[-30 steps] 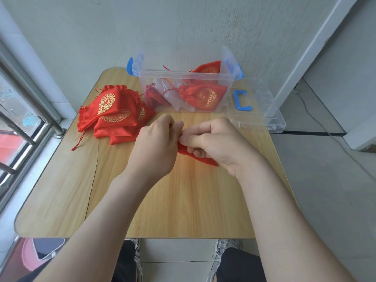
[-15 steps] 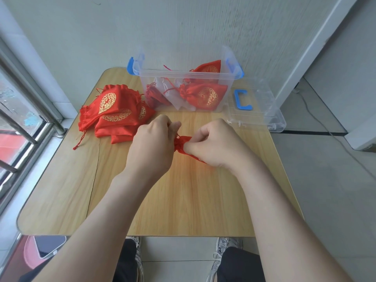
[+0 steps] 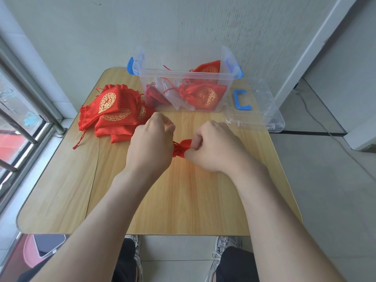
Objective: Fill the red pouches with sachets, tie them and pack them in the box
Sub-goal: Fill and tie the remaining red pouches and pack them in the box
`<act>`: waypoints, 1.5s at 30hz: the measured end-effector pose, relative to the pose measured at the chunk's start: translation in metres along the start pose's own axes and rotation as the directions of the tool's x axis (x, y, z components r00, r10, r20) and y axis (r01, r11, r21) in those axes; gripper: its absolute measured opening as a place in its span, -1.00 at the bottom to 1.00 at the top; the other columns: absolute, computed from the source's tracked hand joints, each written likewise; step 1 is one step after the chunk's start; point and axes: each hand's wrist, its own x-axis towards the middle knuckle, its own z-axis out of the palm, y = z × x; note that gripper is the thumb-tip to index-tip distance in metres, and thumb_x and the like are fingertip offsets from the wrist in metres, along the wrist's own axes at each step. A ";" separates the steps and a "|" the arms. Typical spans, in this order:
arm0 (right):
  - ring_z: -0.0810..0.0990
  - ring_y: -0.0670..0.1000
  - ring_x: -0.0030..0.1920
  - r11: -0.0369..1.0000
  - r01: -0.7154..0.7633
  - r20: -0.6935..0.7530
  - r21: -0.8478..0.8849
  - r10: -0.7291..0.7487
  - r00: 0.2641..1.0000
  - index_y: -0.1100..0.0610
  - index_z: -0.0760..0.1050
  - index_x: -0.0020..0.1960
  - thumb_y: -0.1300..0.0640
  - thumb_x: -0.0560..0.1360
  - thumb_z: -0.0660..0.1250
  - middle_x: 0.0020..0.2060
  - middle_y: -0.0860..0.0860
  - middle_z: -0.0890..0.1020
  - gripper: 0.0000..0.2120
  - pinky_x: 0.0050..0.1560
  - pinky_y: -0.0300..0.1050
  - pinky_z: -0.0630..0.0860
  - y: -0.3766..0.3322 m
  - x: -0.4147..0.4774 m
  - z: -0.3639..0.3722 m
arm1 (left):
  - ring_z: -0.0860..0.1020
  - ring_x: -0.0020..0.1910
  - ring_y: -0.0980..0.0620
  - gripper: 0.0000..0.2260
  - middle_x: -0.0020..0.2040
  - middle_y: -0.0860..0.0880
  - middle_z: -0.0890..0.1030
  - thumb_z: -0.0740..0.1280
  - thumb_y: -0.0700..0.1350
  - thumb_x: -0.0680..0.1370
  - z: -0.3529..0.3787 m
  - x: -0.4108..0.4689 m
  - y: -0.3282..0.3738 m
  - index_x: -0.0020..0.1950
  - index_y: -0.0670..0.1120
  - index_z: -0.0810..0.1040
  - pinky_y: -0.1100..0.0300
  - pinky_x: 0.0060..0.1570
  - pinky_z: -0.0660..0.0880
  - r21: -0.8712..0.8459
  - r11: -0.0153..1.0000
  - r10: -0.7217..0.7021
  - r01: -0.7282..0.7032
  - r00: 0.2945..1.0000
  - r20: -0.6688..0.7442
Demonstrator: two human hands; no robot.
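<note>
Wooden table beside window

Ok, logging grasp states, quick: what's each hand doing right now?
Left hand: closed, curled at the gathered neck of the red pouch.
Right hand: closed, pinching the same pouch's body.

I sit at a pale wooden table with rounded corners, pushed against a plain grey-white textured wall. On my left is a window with steel bars — daylight comes through it. Grey tiled floor spreads to my right — a white upright frame rises there.
</note>
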 end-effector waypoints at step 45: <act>0.76 -0.01 -0.08 0.912 0.274 -0.825 0.305 0.109 0.554 0.09 0.75 0.01 0.26 0.46 0.39 -0.13 -0.08 0.78 -0.79 0.11 -0.41 0.33 -0.065 0.079 -0.044 | 0.57 0.20 -0.11 -0.78 0.12 -0.08 0.67 0.24 -0.13 0.65 -0.006 0.018 0.003 0.13 -0.12 0.67 -0.01 0.23 0.51 -0.128 0.980 -0.127 0.153 0.973 0.191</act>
